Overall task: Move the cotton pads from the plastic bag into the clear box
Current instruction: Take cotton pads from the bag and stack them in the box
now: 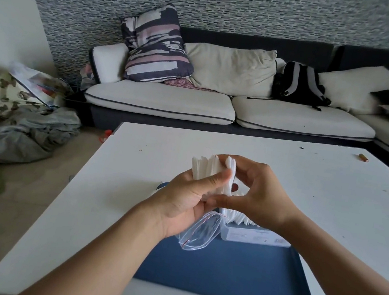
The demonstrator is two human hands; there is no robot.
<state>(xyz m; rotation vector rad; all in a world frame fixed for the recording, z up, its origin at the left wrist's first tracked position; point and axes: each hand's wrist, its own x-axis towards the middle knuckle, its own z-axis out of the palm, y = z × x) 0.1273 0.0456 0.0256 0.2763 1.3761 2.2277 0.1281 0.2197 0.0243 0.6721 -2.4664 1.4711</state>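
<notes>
Fingers (pixel 216 180) of the left hand (pixel 190 195) curl round a fanned stack of white cotton pads (pixel 210 171), and the right hand (pixel 261 194) pinches the same stack from the other side. Beneath the hands an emptied plastic bag (pixel 198 233) hangs from the left palm. More pads stand in the clear box (pixel 256 235), half hidden by the right wrist; its label is too blurred to read. Box and bag sit over a blue tray (pixel 234 274) on the white worktop (pixel 134 189).

Above a blue tray (pixel 233 282) on the white tabletop (pixel 307 180), the left hand (pixel 186 202) grips a fanned stack of cotton pads (pixel 206 168) and the plastic bag (pixel 198 233), while the right hand (pixel 261 194) pinches the stack's end pad over the clear box (pixel 253 236), which already holds pads
</notes>
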